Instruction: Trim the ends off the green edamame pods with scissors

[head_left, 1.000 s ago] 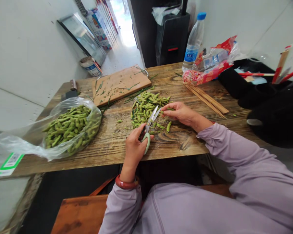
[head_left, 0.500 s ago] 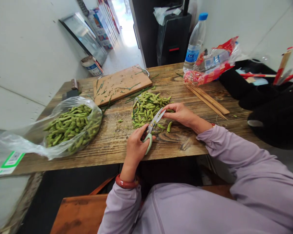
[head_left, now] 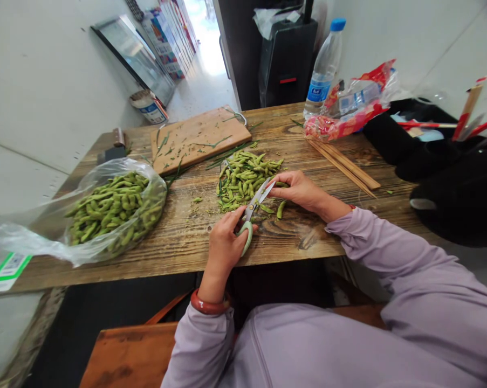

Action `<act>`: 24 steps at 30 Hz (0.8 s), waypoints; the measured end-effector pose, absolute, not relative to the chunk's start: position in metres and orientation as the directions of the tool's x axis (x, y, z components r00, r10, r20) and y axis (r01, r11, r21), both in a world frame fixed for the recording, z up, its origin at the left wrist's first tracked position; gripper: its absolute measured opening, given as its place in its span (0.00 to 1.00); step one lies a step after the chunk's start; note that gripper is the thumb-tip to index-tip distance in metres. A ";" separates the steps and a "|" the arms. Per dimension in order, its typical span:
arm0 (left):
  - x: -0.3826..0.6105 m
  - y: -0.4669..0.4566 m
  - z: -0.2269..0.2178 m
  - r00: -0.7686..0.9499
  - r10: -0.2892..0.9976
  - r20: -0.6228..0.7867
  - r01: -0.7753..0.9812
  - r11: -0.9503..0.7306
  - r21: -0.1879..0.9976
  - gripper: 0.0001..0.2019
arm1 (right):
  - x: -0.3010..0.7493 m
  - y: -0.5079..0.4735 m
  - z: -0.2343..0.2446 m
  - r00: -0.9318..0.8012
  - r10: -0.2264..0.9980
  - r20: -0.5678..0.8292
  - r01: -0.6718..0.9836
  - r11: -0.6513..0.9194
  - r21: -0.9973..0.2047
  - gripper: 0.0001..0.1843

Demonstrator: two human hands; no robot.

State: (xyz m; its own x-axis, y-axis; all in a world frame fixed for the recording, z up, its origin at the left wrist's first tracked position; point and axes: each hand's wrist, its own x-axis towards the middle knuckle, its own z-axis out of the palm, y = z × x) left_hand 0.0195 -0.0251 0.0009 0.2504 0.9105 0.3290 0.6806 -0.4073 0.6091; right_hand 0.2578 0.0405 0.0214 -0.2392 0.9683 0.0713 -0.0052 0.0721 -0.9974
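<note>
My left hand [head_left: 226, 237] is closed round the pale green handles of a pair of scissors [head_left: 253, 206], whose parted blades point up and to the right. At the blade tips, the fingers of my right hand [head_left: 297, 189] are pinched on an edamame pod [head_left: 281, 184], partly covered by the fingers. Just beyond both hands lies a heap of green edamame pods [head_left: 247, 172] on the wooden table [head_left: 186, 231]. A few loose pods lie below my right hand. To the left, a clear plastic bag [head_left: 71, 250] holds many more pods.
A cutting board [head_left: 200, 137] with green scraps lies behind the heap, with a cleaver [head_left: 114, 151] left of it. At the right are wooden chopsticks [head_left: 344, 164], a water bottle [head_left: 322, 75], a red plastic wrapper [head_left: 344, 126] and a black organizer [head_left: 392, 140].
The view has shifted slightly, so the bag and cutting board appear a little farther left. Both hands keep nearly the same pose, with the scissors at the pod.
</note>
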 end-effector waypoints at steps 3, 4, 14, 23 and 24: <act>0.019 -0.026 0.001 0.274 0.904 0.328 0.706 -0.421 0.570 0.20 | 0.258 0.041 0.021 -0.236 0.969 0.070 0.003 0.072 -0.997 0.15; 0.019 -0.026 0.001 0.281 0.902 0.329 0.712 -0.426 0.559 0.20 | 0.258 0.041 0.020 -0.236 0.969 0.072 0.003 0.074 -0.997 0.15; 0.018 -0.028 0.000 0.304 0.886 0.349 0.733 -0.452 0.508 0.18 | 0.258 0.042 0.021 -0.237 0.968 0.083 0.021 0.091 -0.996 0.18; 0.020 -0.025 -0.001 0.243 0.892 0.382 0.668 -0.439 0.601 0.18 | 0.256 0.040 0.021 -0.236 0.967 0.096 -0.008 0.097 -0.995 0.15; 0.020 -0.025 0.000 0.238 0.895 0.376 0.657 -0.434 0.616 0.19 | 0.255 0.039 0.021 -0.229 0.968 0.097 -0.014 0.097 -0.995 0.15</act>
